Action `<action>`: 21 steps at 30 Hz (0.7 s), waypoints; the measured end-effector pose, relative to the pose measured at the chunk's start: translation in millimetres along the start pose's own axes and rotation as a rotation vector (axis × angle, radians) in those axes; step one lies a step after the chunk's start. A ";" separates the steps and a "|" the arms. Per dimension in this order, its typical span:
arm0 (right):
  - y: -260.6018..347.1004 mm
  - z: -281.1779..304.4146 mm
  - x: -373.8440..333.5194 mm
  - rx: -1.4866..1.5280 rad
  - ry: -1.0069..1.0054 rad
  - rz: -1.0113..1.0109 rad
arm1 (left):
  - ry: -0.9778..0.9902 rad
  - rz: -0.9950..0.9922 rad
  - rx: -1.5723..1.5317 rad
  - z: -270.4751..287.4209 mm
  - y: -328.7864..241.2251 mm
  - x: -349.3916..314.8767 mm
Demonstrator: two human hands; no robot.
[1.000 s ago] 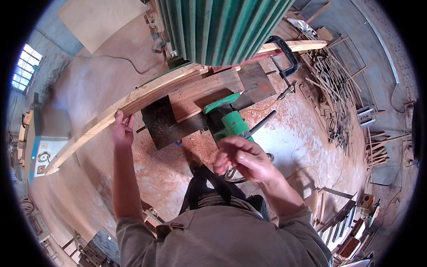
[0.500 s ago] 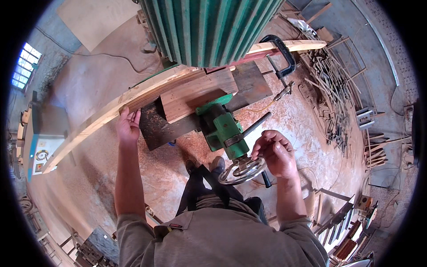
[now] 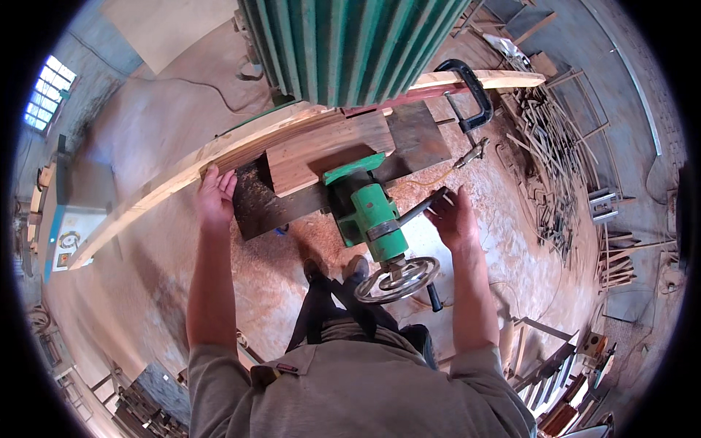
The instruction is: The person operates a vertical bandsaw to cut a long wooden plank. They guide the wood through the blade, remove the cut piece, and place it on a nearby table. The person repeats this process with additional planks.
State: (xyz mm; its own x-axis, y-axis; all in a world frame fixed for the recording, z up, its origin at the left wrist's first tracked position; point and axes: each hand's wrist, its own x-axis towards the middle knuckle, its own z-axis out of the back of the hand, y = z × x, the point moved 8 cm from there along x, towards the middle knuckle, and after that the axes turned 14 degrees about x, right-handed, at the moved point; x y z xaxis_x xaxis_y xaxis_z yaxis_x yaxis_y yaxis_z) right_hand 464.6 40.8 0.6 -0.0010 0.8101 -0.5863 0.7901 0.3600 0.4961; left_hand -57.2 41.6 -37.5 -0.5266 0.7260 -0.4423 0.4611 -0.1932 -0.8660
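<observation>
A green machine with a large ribbed motor housing (image 3: pixel 358 51) stands before me. A reddish-brown wood block (image 3: pixel 328 150) lies on its dark metal table (image 3: pixel 270 212), with a green clamp head (image 3: pixel 374 212) against its near side. My left hand (image 3: pixel 215 196) has its fingertips closed at the left end of a brown wooden strip (image 3: pixel 266 148), which lies along a long pale wooden beam (image 3: pixel 182 171). My right hand (image 3: pixel 454 220) is open, its fingers apart beside the end of a dark lever (image 3: pixel 425 204). Below the clamp head is a shiny handwheel (image 3: pixel 398 281).
A black C-clamp (image 3: pixel 478 98) grips the beam's right part. An air blow gun (image 3: pixel 471 153) on a yellow hose lies right of the table. Wood offcuts (image 3: pixel 555 153) are heaped at the right. Shavings cover the floor, and a pale cabinet (image 3: pixel 77 212) stands at the left.
My right hand has moved from beside the handwheel up to the lever's end, and its fingers have spread. My left hand stays at the strip. The view has shifted slightly.
</observation>
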 end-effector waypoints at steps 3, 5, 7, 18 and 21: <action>-1.8 -29.1 1.3 0.091 0.081 -0.003 | 0.014 -0.005 0.007 -2.6 1.8 1.4; 14.3 -69.2 -20.7 0.040 0.108 0.176 | 0.019 -0.016 0.003 2.5 1.3 3.0; 16.2 -129.1 -58.9 -0.165 0.273 0.426 | 0.020 -0.023 0.002 6.0 4.0 4.8; -202.4 -230.5 -89.1 -1.932 0.961 0.022 | 0.025 -0.001 -0.007 -4.0 -4.2 -11.7; -217.8 -219.5 -86.3 -2.013 0.965 0.001 | 0.072 0.020 -0.008 -6.2 -2.8 -10.1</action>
State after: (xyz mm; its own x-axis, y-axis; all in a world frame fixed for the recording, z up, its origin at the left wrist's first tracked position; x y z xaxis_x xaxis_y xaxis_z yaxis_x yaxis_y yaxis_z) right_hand 158.0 -6.0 83.7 -0.7070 0.4977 -0.5025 -0.6824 -0.2934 0.6695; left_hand -48.8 38.8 -29.1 -0.4647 0.7677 -0.4412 0.4769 -0.2029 -0.8552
